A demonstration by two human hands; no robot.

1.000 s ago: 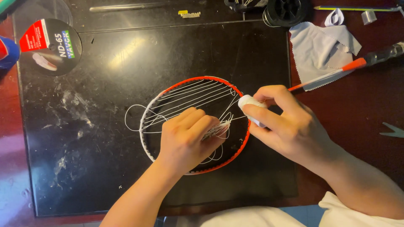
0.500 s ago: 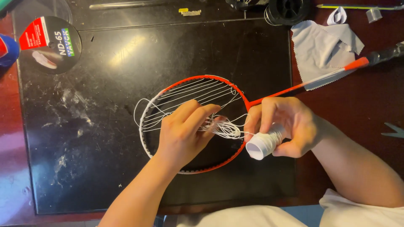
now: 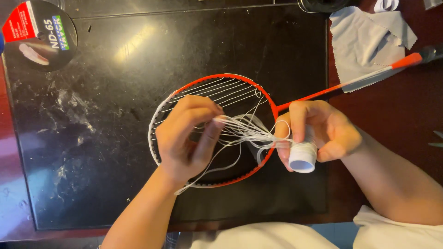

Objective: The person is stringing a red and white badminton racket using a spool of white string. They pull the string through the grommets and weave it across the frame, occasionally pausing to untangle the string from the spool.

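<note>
A red-framed racket [image 3: 240, 80] lies on a black mat [image 3: 92, 138], its head partly strung with white string, its shaft running up to the right. My left hand [image 3: 187, 136] rests over the racket head and pinches a loose bunch of white string [image 3: 247, 131]. My right hand [image 3: 318, 131] holds a small white spool [image 3: 302, 154] of string just beyond the frame's right edge. The loose strands run from the pinch to the spool.
A round black string package [image 3: 39, 34] with a red label sits at the mat's top left. A pale grey cloth [image 3: 364, 41] lies at the top right on the dark red table. A dark ring-shaped object [image 3: 323, 4] is at the top edge.
My right hand has drawn back to the right with the spool and turned its open end toward me. The left fingers lifted and now pinch the loose strands, which stretch between both hands.
</note>
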